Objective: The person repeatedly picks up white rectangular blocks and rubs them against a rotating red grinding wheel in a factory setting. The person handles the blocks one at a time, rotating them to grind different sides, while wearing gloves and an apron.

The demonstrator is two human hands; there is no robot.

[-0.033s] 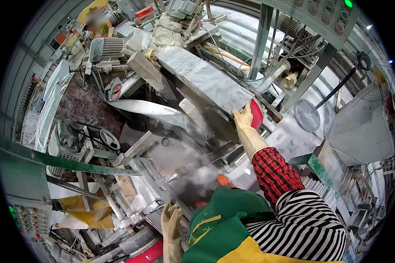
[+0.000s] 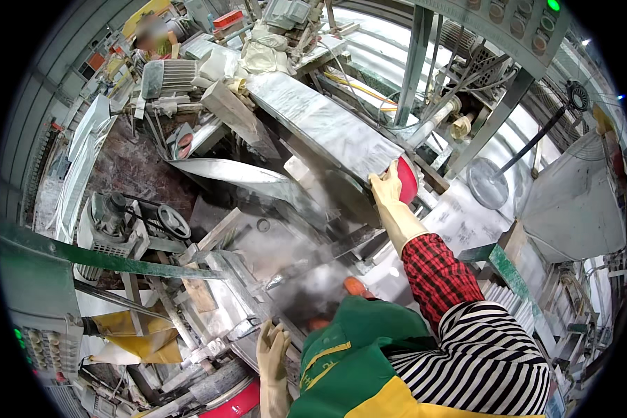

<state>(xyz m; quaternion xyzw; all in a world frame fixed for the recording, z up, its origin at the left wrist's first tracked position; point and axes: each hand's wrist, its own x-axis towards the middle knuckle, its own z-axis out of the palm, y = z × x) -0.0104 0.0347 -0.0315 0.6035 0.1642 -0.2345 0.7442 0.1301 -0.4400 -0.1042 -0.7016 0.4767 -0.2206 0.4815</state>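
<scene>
My right hand (image 2: 389,189), in a cream rubber glove, reaches forward to the near end of a long, dust-whitened belt machine (image 2: 320,115). Its fingers are bent against the belt's edge, beside a red rounded wheel or end cover (image 2: 407,181). What they grip, if anything, is hidden. Low in the view, my left hand (image 2: 274,348), gloved alike, is raised with loosely bent fingers apart and nothing in them. It is close to machine parts and a red curved rim (image 2: 233,403). Pale dust (image 2: 313,282) hangs in front of my green apron (image 2: 366,334).
A green metal bar (image 2: 118,258) crosses at the left, near a motor with a handwheel (image 2: 174,221). Control panels with lights stand at lower left (image 2: 45,341) and upper right (image 2: 512,28). A fan (image 2: 576,96) is far right. Another person (image 2: 153,38) is at the far left.
Both hands stay almost in place; the left is shifted very slightly. The dust cloud below the belt has changed shape a little.
</scene>
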